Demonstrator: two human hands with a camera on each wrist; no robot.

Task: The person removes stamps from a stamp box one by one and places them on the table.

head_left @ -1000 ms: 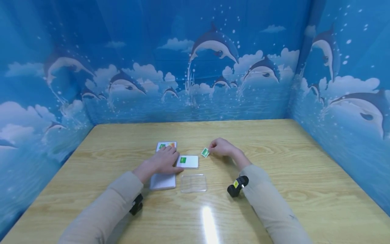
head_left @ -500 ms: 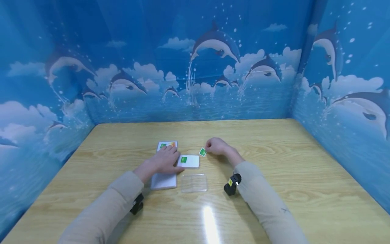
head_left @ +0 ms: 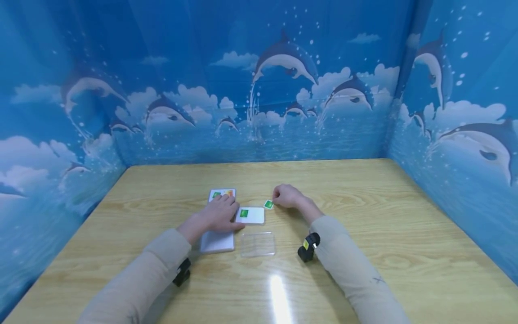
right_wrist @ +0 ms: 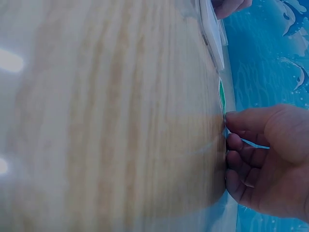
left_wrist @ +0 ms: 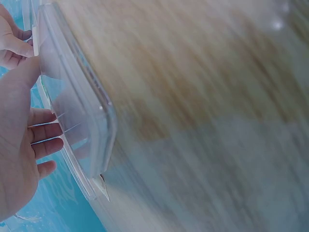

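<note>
My left hand (head_left: 220,213) lies palm down with straight fingers over the left-hand items in the head view. Its fingertips overlap a card with green and orange prints (head_left: 228,192), and its thumb reaches along the near edge of a white rectangular piece (head_left: 256,216) bearing a green square. To the right, my right hand (head_left: 286,196) pinches the corner of a small green square card (head_left: 268,204) with a white border, low over the table. The right wrist view shows that card (right_wrist: 222,94) nearly edge-on at the thumb tip, other fingers curled.
A clear plastic lid or shallow case (head_left: 257,245) lies nearer the body. Left of it, a thick white-topped box (head_left: 216,243) sits partly under the left hand. The wooden table (head_left: 364,207) meets dolphin-printed curtains (head_left: 194,130) at the back and sides.
My right hand has moved slightly left, bringing the small green square card closer to the white piece; it barely shifts in the last half second. The left hand stays in place.
</note>
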